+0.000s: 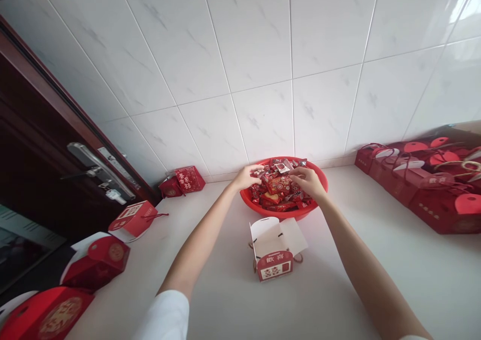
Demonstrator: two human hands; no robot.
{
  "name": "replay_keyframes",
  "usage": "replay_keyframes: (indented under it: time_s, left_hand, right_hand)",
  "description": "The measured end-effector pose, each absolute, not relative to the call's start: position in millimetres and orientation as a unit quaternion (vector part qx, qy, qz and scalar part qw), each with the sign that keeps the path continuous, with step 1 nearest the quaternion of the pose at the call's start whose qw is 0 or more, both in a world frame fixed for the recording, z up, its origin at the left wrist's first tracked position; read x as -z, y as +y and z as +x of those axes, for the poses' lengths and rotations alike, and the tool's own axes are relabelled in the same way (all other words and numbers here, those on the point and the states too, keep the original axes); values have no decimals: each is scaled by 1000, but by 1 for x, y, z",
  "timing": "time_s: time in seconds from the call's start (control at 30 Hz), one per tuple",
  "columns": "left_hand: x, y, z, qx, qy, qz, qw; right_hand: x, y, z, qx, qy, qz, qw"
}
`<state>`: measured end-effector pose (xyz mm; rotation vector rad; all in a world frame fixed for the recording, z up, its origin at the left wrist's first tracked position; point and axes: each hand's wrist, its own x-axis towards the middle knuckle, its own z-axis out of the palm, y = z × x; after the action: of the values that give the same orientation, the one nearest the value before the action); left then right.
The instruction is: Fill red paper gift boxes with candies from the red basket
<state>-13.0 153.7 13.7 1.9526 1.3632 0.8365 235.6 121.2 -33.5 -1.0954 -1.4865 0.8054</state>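
Note:
A red plastic basin (259,210) full of small red wrapped candies (281,184) stands against the wall. My left hand (248,178) is over the basin's left side, its fingers curved and apart among the wrappers. On the right side, the fingers of my right hand (308,180) close at the end of a small candy packet (282,167) with a white label; the exact contact is hard to make out. In front of the basin sits an open red gift box (275,266), its pale inside facing up and cord handles at its sides. No candy shows inside the box.
Closed red gift boxes line the left side, among them a large box (48,312) and a smaller box (133,219). Two more boxes (190,178) stand by the wall. Several red boxes (417,189) are grouped at right. A dark door (33,114) borders the white table (210,300).

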Motion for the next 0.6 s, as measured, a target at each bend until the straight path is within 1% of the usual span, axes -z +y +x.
replay_keyframes:
  time_s: [0.07, 0.17, 0.27, 0.37, 0.43, 0.6]
  left_hand:
    - [-15, 151, -17, -278, 526, 757, 271]
    - [-17, 142, -23, -177, 541, 796, 208]
    - [-16, 133, -22, -78, 545, 814, 187]
    - [-11, 126, -12, 12, 552, 822, 137]
    - [-7, 123, -5, 34, 559, 821, 113]
    - [-7, 119, 3, 21, 573, 812, 106]
  right_hand:
    - [33, 121, 235, -345, -619, -459, 536]
    - [33, 121, 234, -353, -613, -462, 534]
    - [32, 120, 234, -355, -611, -463, 535]
    - [32, 119, 235, -351, -602, -459, 551]
    - [32, 119, 237, -345, -590, -458, 569]
    - [33, 122, 239, -335, -552, -460, 609]
